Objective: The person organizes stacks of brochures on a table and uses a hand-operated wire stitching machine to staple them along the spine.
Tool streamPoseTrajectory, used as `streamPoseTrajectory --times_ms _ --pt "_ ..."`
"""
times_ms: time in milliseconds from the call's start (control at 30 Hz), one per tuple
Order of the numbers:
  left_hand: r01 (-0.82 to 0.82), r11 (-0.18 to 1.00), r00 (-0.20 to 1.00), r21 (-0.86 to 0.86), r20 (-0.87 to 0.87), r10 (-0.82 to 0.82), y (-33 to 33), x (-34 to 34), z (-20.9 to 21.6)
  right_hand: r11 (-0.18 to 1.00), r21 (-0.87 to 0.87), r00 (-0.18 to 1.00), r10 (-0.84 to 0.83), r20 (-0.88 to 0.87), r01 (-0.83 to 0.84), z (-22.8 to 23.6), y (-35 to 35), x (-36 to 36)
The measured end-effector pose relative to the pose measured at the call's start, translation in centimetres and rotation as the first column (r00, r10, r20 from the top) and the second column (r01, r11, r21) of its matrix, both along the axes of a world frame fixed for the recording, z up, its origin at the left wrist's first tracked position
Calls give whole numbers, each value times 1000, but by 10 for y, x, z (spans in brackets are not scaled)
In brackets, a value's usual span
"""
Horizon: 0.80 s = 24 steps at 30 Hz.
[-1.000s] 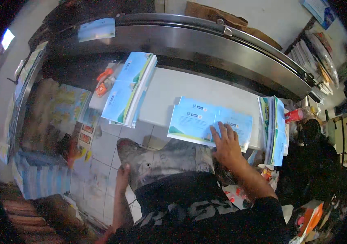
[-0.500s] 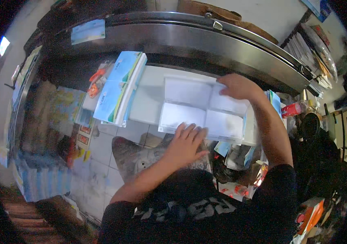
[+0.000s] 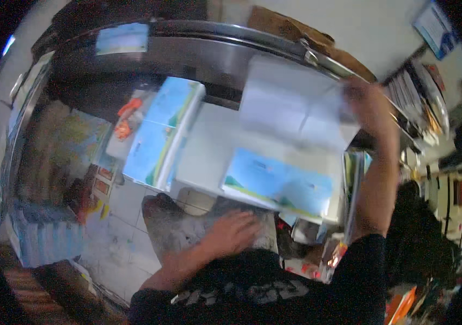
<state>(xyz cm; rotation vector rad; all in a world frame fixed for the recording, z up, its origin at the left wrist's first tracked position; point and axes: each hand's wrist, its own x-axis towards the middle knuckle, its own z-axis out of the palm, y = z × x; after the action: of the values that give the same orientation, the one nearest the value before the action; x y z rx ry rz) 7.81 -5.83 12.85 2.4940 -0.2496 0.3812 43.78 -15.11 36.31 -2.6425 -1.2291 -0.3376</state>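
The person's right hand (image 3: 358, 97), blurred by motion, gripped a large white sheet (image 3: 290, 105) by its right side, though the exact finger placement could not be made out. The sheet stood raised and tilted past the far edge of the white table (image 3: 206, 141), its upper part in front of the metal beam (image 3: 204, 53). Below it, a blue landscape-printed booklet (image 3: 277, 181) lay flat along the near table edge. A strip of bare tabletop separated the booklet from the thick booklet stack (image 3: 160, 132) on the left, whose near end appeared to jut past the edge. On the right, the forearm partly hid another booklet stack (image 3: 351, 165), leaving little room there. The left hand (image 3: 233, 230), holding nothing visible, hung with fingers extended over the lap, apart from the table edge.
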Motion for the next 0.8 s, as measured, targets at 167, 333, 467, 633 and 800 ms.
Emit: streamPoseTrajectory --times_ms 167,333,467,633,800 --pt "-229 973 949 -34 -231 216 29 -55 -41 905 250 714 78 696 -343 59 113 -2" --pt "-351 935 847 -48 -443 295 44 -71 -44 959 -38 795 254 551 -280 -49 252 38" --pt "-503 864 784 -8 -424 452 46 -107 -82 928 -22 842 347 413 -371 -105 236 6" --pt "-561 826 743 -50 -471 476 41 -115 -56 956 -81 958 286 23 -283 -115 115 -50" --pt "-495 864 749 -92 -549 371 45 -103 -83 872 -316 926 332 -181 -374 -147 -26 -151"
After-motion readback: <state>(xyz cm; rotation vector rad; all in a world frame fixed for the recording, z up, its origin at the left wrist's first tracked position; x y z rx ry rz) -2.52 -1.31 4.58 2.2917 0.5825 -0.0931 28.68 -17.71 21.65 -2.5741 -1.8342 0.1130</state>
